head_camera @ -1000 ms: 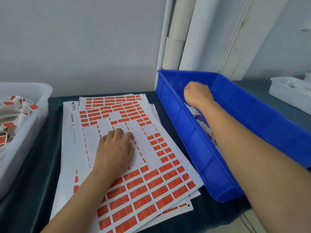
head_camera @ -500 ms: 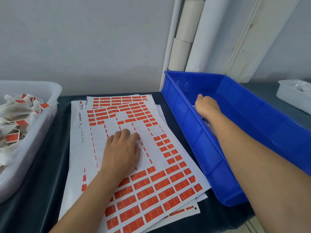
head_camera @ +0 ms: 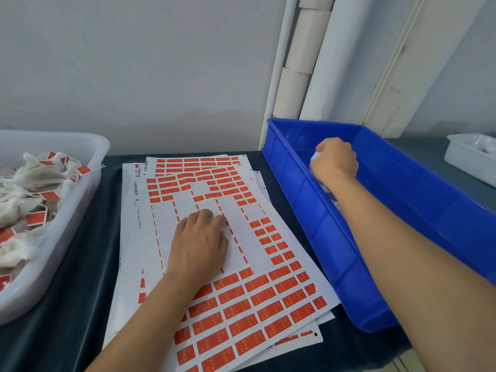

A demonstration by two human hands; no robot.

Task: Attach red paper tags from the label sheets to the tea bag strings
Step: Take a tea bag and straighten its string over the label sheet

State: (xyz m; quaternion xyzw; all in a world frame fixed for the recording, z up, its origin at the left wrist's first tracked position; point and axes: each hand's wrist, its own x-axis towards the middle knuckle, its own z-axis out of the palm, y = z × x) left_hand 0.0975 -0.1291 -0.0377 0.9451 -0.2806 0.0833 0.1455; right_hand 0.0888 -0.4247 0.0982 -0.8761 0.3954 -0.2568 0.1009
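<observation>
**Tags on the sheets, one hand flat, one hand in the blue bin**

Tags (head_camera: 243,308), red and rectangular, fill the near rows and the far rows of the top sheet (head_camera: 295,260); its middle part is bare white backing with only thin red strips left. This sheet lies on a small stack of other sheets, fanned a little, on a dark cloth (head_camera: 88,277).

The left hand (head_camera: 200,244) rests palm down on the bare middle of the top sheet. Its fingers are almost straight and close together, with the tips pressing on the paper; it holds nothing.

Just to the right of the sheets stands a blue bin (head_camera: 303,210), its near corner touching or overlapping the sheet edge. The right hand (head_camera: 335,161) is inside this bin, at its far end. Its fingers are curled into a loose fist around something white (head_camera: 314,158) that shows only at the knuckles; what this white thing is, I cannot tell. More white pieces are seen low in the bin beside the forearm, mostly hidden.

To the left of the sheets, apart from them, is a white tub (head_camera: 80,189). It holds tea bags (head_camera: 29,181) of pale cloth, piled loosely, and many of these have a red tag on a string.

Far right of the blue bin, near the frame edge, is a white tray (head_camera: 461,159).
</observation>
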